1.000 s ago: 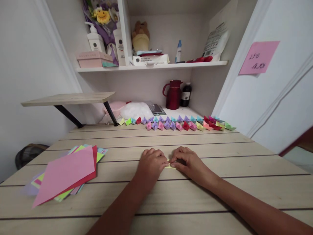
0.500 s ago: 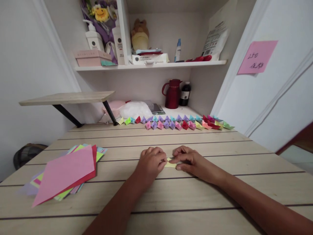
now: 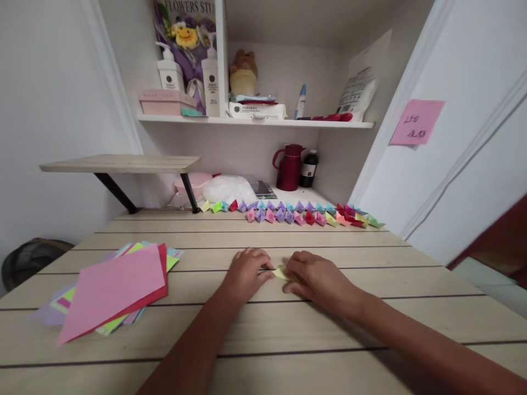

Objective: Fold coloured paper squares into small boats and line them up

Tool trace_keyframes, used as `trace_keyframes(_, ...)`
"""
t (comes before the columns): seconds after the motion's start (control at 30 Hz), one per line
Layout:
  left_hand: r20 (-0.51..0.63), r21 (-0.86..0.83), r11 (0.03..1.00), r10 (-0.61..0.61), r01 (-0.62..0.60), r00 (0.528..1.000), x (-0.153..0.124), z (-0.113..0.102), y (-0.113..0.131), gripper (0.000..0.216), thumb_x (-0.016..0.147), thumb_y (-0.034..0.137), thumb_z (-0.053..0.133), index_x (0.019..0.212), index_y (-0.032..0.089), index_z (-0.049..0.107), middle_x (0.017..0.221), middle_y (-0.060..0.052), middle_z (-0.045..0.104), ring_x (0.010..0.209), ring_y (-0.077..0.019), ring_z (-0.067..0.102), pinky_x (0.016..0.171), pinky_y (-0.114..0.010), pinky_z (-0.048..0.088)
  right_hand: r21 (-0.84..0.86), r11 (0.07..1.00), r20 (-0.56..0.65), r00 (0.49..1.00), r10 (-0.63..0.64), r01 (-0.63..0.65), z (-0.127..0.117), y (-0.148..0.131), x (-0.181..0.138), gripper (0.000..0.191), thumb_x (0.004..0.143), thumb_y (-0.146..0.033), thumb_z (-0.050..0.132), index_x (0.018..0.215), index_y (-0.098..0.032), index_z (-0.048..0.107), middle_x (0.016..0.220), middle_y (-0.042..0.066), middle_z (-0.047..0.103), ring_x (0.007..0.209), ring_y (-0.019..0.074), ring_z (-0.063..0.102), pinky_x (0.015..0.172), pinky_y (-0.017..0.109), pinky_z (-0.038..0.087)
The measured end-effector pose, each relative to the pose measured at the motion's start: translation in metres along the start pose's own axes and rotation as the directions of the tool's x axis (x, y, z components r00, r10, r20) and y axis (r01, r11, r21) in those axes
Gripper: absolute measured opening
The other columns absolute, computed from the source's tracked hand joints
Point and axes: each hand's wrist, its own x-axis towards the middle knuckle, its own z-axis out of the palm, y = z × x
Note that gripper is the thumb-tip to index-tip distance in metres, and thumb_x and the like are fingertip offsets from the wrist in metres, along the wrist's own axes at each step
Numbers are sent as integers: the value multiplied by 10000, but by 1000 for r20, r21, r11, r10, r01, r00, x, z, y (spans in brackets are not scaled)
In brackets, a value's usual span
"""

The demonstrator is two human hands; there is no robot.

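Touching paper, the right hand faces a cubby holding a jug.

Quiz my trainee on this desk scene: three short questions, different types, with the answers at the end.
1. Which color is the small piece of paper between the left hand and right hand? A: dark red. B: pale yellow. C: purple.
2. True or false: the top sheet of the loose paper stack is pink.
3. Fill in: seen from the camera, the dark bottle stands to the ____ of the red jug.

Key: 1 B; 2 true; 3 right.
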Motion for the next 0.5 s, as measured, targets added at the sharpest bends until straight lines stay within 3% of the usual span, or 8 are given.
trace_keyframes(0.03, -8, 1, 1000, -1, 1, 1000, 1, 1, 0, 12, 777, 238, 669, 788, 242, 670, 1003, 1, 673, 993, -178, 556, 894, -329, 377, -64, 998, -4, 1000, 3, -3, 1, -4, 2, 170, 839, -366, 633, 860, -198, 647, 871, 64, 643, 844, 226, 599, 695, 310, 456)
trace_keyframes(0.23, -55, -137, 990, -30, 22, 998, 4, 2, -6, 151, 809, 260, 609, 672, 211, 648, 864, -13, 682, 875, -169, 582, 820, -294, 425, -352, 935, -33, 997, -64, 49, 13, -15, 5, 170, 912, -173, 482, 800, -171, 610, 780, 75, 638, 736, 221, 576, 638, 318, 394)
trace_keyframes(0.33, -84, -220, 974, -67, 47, 994, 5, 5, -9, 63, 787, 271, 640, 809, 215, 658, 851, -5, 680, 842, -160, 597, 790, -278, 450, -431, 897, -16, 993, -113, 95, 18, -14, 3, 199, 878, -64, 460, 784, -164, 604, 769, 79, 642, 704, 216, 566, 630, 319, 371)
trace_keyframes(0.5, -110, -263, 963, -93, 62, 990, 5, 11, -13, 373, 716, 253, 732, 1063, 230, 600, 864, 14, 664, 827, -150, 604, 786, -269, 469, -376, 926, -51, 997, -52, 29, 21, -6, 9, 203, 889, -120, 462, 766, -173, 614, 769, 74, 662, 724, 211, 587, 641, 300, 370)
